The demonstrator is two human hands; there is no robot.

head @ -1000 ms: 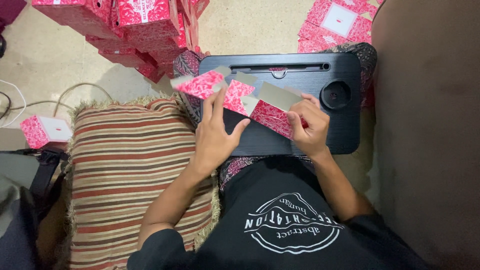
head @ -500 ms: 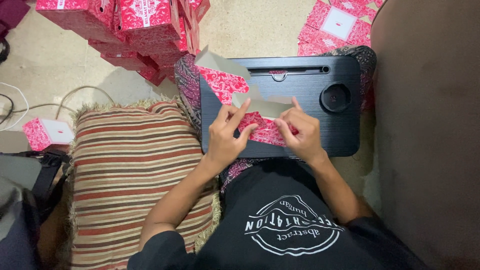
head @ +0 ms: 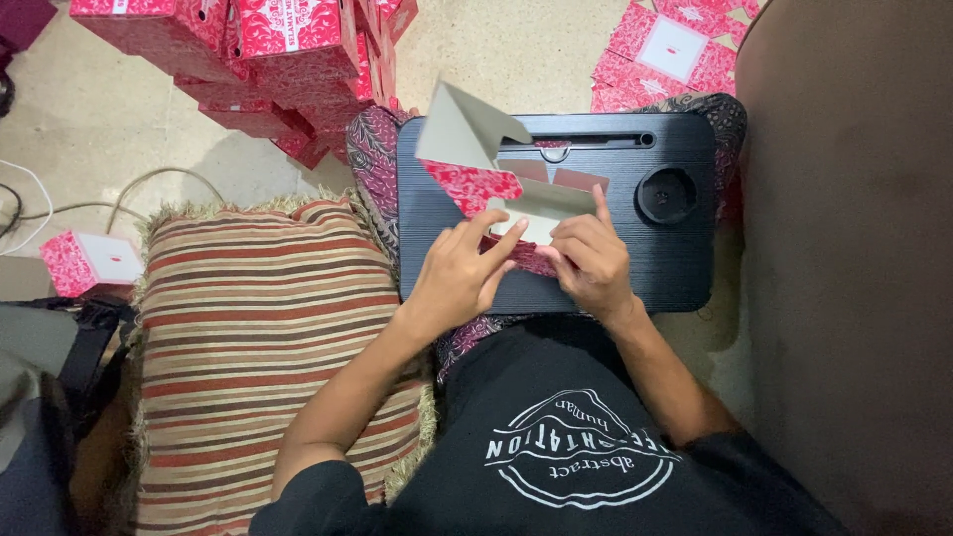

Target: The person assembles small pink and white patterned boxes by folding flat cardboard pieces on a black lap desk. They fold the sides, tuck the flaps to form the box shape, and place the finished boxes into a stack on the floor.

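A pink patterned cardboard box, grey on the inside, stands half folded on a black lap tray. One grey flap sticks up toward the far left. My left hand grips the box's near edge from the left, fingers pressed on the grey inner panel. My right hand holds the near right side, index finger pointing up along a flap. Both hands touch each other's fingertips over the box.
A pile of finished pink boxes sits at the far left on the floor. Flat pink box blanks lie beyond the tray. A striped cushion is on my left, one single pink box beyond it. Cables run across the floor.
The flat blank has been folded up into a box shape: the grey flap now stands upright, and both hands have drawn together at the near edge.
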